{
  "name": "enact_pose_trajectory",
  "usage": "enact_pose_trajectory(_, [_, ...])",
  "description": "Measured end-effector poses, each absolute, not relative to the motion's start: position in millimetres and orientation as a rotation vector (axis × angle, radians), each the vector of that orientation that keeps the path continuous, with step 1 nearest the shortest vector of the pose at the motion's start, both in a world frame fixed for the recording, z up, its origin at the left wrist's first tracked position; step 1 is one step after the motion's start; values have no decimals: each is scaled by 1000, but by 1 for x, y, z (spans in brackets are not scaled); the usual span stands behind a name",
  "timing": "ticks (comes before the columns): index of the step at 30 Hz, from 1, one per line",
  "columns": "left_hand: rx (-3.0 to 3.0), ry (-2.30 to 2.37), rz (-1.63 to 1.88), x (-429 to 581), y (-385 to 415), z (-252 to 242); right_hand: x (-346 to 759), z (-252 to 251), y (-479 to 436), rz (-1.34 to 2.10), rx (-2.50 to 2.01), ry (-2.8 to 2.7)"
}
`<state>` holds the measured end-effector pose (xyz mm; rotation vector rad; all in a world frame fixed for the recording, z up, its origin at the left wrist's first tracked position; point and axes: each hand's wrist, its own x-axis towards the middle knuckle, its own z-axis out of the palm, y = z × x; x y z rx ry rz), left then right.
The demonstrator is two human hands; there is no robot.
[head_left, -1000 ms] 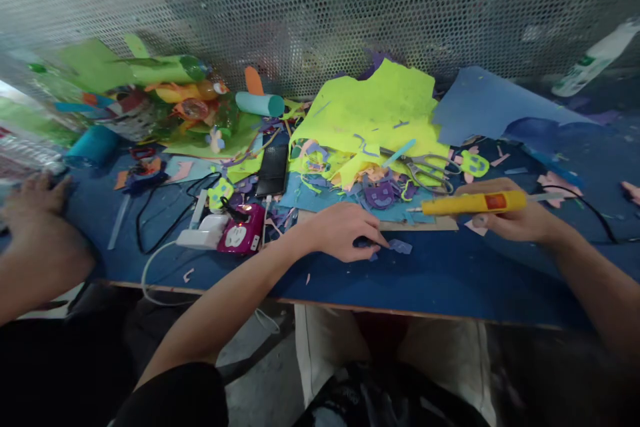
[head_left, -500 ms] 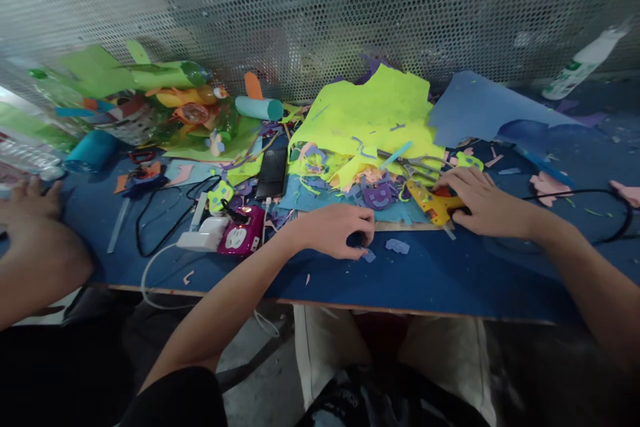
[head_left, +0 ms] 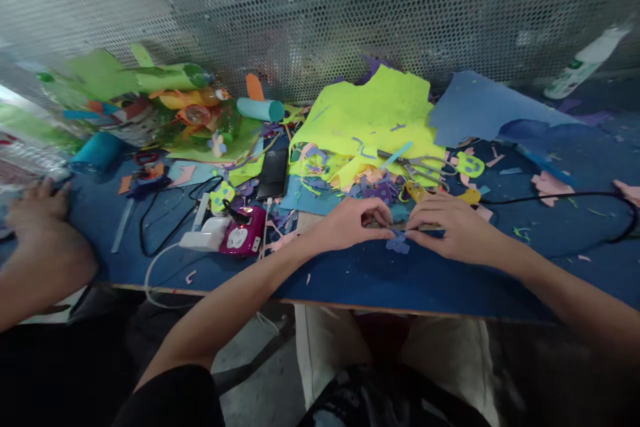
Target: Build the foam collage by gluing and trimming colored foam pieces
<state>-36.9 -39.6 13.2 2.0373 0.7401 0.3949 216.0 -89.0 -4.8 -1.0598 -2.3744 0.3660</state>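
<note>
My left hand [head_left: 357, 221] is closed in a pinch on a small blue paper piece [head_left: 399, 243] above the front part of the table. From the other side my right hand [head_left: 447, 225] pinches at the same spot, its fingertips close to those of the left. Whether a second blue scrap lies under it I cannot make out. Just behind the right hand lies a yellow glue gun [head_left: 469, 196], partly hidden by the fingers. Scissors [head_left: 423, 165] and a purple cut-out face [head_left: 379, 192] rest among the scraps beyond.
Yellow-green sheet [head_left: 370, 107] and blue sheet [head_left: 495, 103] lean near the mesh wall. On the left are a phone [head_left: 273, 173], a magenta power adapter [head_left: 243, 232], cables and bottle crafts. Another person's hand [head_left: 40, 203] rests at far left. A white bottle [head_left: 585, 63] stands right.
My right hand has let go of the glue gun and moved left to the blue paper. My left hand has moved slightly right and up with the scrap, meeting it.
</note>
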Motion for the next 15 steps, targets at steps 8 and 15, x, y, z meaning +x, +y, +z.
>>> enact_pose_trajectory(8, [2044,731,348,-37,-45,14,215,-12,-93,411,-1047,-2415])
enact_pose_trajectory(15, [2052,832,333,-32,-49,8,212,-13,-99,419,-1102,-2428])
